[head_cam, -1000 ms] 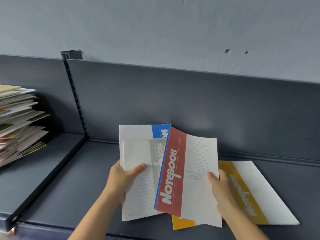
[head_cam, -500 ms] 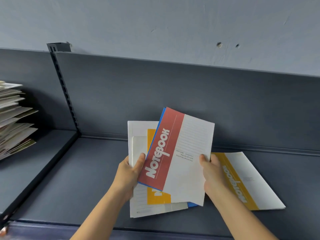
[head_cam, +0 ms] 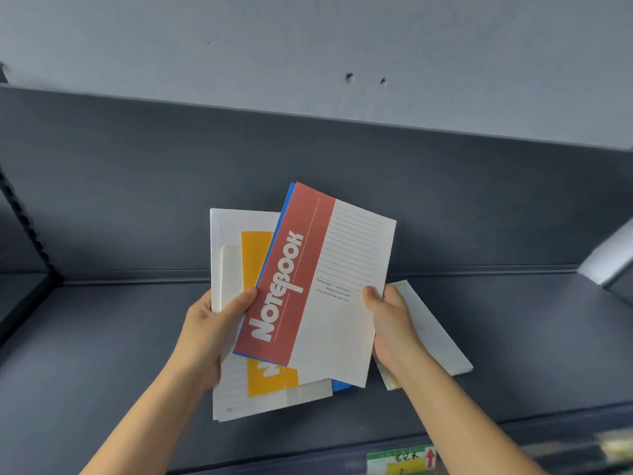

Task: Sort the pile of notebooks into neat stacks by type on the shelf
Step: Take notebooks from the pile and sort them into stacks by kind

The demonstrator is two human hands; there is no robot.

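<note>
I hold a fan of notebooks above the dark grey shelf (head_cam: pixel 102 354). My right hand (head_cam: pixel 390 323) grips the right edge of the red-banded notebook (head_cam: pixel 308 279), which lies on top with a blue-edged one just under it. My left hand (head_cam: pixel 209 330) grips a bundle behind it: a yellow-banded notebook (head_cam: pixel 255 255) over larger white-covered ones (head_cam: pixel 233 402), thumb on the front. Another notebook (head_cam: pixel 435 341) lies flat on the shelf behind my right hand, with a yellow strip showing at its near corner.
The shelf's grey back panel (head_cam: pixel 137 200) rises behind the notebooks, with a slotted upright (head_cam: pixel 25 221) at far left. A green and yellow price label (head_cam: pixel 400 459) sits on the front lip. A pale blurred object (head_cam: pixel 609 258) juts in at right.
The view has swung right, so the pile on the left shelf has gone out of sight. The red notebook has tilted further and sits higher; the yellow-banded one now shows in the left bundle.
</note>
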